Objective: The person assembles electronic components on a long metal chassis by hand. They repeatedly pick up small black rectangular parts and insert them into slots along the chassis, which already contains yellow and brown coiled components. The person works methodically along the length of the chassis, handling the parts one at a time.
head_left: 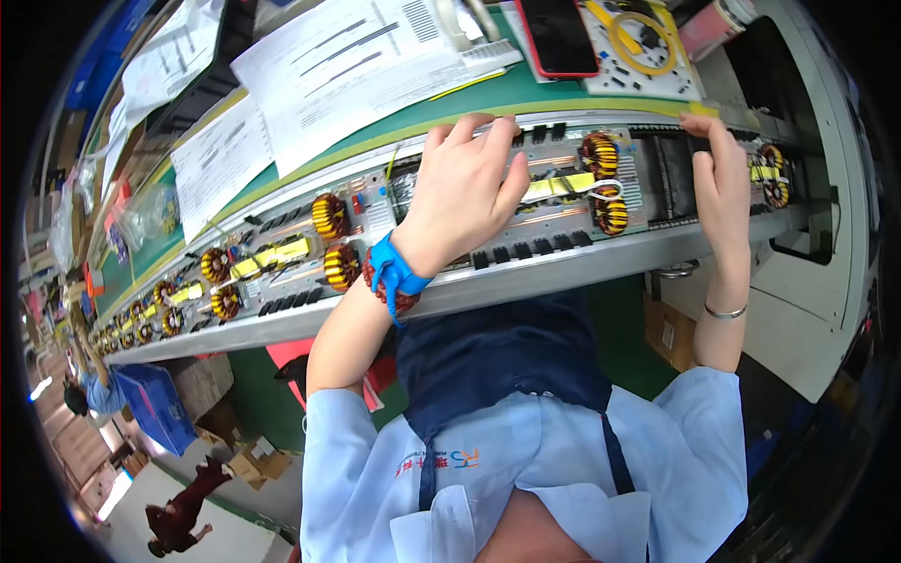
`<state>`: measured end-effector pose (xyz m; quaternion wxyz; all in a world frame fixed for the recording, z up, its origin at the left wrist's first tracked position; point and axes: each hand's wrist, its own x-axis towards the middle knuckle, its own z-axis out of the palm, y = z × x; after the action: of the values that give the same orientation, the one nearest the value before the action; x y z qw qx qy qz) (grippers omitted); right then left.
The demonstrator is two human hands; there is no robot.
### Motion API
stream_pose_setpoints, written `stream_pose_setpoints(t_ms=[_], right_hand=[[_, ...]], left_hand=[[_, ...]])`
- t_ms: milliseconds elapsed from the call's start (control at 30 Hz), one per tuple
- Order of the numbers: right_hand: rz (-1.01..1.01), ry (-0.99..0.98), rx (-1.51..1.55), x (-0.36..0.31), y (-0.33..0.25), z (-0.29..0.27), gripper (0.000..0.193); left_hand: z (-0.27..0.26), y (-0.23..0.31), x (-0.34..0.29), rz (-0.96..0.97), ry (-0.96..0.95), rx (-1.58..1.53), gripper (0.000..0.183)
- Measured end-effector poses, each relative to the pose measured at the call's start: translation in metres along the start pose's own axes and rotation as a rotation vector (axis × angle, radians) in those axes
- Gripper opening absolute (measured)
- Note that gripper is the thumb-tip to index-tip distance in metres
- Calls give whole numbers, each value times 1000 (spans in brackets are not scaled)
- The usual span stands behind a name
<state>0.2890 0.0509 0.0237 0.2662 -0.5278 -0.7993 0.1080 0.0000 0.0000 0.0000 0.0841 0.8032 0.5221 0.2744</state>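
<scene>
Plainly, a circuit board is carried between the metal rails of a conveyor, and its far edge is reached by the fingers of the left hand. Those fingers are loosely spread, with the thumb set apart; whether a part is gripped at their tips cannot be told. The right hand is placed past the board's right end, index finger and thumb parted, the index fingertip at the conveyor's far edge. Black-and-yellow coils are seated on the board between the hands. Beyond the conveyor's far edge, the green table is covered with printed sheets, a red-edged phone and a roll of yellow tape. Below the near edge, a cardboard box is seen, and farther left a blue crate. Text and bar patterns are borne by the sheets; a coloured emblem with lettering is displayed on the light-blue shirt.
</scene>
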Motion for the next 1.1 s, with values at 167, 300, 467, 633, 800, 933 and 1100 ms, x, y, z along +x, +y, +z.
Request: stream_pose_setpoints(t_ms=[167, 300, 467, 633, 800, 933, 1100], right_hand=[[152, -105, -51, -34, 50, 21, 20], [263, -167, -148, -48, 69, 23, 21], [399, -135, -370, -58, 82, 35, 41], [194, -133, -507, -46, 82, 54, 29], [463, -15, -441, -57, 88, 66, 40], [471, 70, -513, -60, 95, 77, 32], [494, 117, -440, -57, 95, 68, 31]], left_hand=[[-5, 13, 4, 11, -116, 26, 23], [-3, 11, 7, 38, -130, 43, 27], [1, 7, 13, -41, -198, 12, 31], [-24, 27, -20, -32, 29, -75, 36], [-26, 36, -87, 43, 156, -232, 35], [-11, 36, -132, -101, 171, -259, 30], [-2, 33, -157, -261, 165, -226, 27]])
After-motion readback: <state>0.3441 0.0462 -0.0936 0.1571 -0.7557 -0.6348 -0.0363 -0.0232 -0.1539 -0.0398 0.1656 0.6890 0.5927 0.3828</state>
